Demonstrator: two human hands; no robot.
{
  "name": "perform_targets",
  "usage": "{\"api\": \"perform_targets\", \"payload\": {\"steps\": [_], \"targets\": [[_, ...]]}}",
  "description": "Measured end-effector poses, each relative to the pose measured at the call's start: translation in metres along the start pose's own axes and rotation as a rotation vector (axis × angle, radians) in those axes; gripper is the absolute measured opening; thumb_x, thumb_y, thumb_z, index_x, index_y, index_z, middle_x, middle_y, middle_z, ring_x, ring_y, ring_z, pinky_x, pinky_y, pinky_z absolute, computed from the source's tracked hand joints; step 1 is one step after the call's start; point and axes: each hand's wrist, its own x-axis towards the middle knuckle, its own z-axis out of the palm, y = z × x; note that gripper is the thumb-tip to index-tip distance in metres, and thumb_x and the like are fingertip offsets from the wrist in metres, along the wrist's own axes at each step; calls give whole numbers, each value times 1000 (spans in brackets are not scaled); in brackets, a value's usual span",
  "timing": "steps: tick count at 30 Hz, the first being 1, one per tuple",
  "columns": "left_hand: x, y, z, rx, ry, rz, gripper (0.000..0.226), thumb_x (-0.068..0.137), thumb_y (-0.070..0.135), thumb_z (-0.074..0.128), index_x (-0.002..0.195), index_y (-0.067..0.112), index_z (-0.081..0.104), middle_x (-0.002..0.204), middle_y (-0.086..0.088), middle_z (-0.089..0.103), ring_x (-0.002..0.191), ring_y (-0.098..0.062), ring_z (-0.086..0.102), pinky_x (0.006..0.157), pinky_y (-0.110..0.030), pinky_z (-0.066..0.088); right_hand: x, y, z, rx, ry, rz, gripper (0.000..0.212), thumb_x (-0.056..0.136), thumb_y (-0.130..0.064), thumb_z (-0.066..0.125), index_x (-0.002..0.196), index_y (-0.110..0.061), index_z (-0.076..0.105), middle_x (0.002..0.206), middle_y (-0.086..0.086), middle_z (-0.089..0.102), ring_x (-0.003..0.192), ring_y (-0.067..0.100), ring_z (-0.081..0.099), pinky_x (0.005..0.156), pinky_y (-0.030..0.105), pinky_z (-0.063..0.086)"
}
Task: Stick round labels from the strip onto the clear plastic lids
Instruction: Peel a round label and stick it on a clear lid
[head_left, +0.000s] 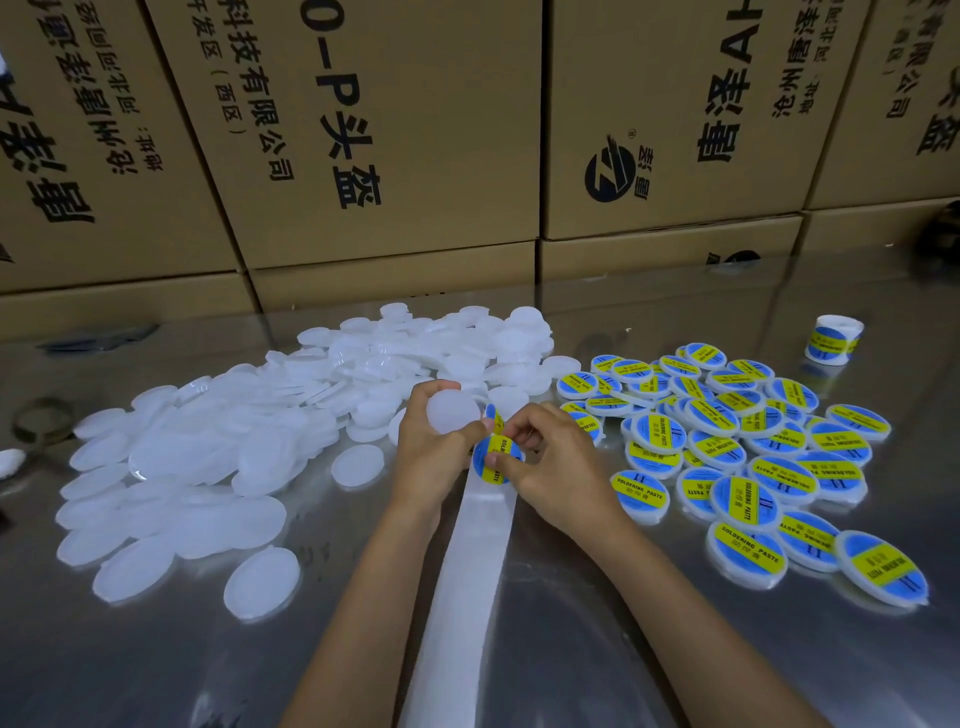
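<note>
- Two hands meet over the middle of the shiny surface (675, 649). My left hand (434, 447) curls around a bare clear lid (453, 412), gripping its rim and holding it tilted up.
- My right hand (550, 467) pinches a round blue-and-yellow label (496, 457) at its edge, at the upper end of the white backing strip (462, 597), which runs back toward the near edge.
- Dozens of unlabelled lids (218, 452) are heaped toward the left edge; finished labelled lids (748, 467) are spread toward the right edge, with a label roll (832, 340) behind them.
- I judge the lid light, thin and slightly flexible, best held by the rim. The label looks flimsy and sticky, so I would hold only its margin.
</note>
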Motion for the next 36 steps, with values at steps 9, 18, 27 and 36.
{"api": "perform_targets", "payload": {"steps": [9,18,27,36], "targets": [[-2,3,-2,42,-11,40,46,82,8,79,116,28,55,114,6,58,110,-21,58,89,-37,57,0,-11,-15,369,-304,161,15,74,-2,72,72,-14,62,70,-3,61,67,10,54,67,23,46],[-3,5,-5,51,36,162,40,82,11,80,112,24,56,105,11,61,91,3,60,72,-7,47,10,-10,-32,855,-150,379,12,68,-4,58,68,-16,53,72,8,51,66,16,50,61,25,45],[-10,27,0,-226,-11,13,50,99,2,32,114,37,65,113,-9,69,81,-15,76,77,-38,61,11,-12,-32,958,-65,395,20,86,9,57,88,-10,57,74,-1,64,69,12,63,59,22,49],[-23,37,22,-518,-281,-214,37,105,11,37,126,15,66,136,-20,60,113,-30,66,78,-33,63,9,-20,-31,920,15,364,20,86,3,66,104,-6,62,85,6,70,79,15,65,69,26,50]]}}
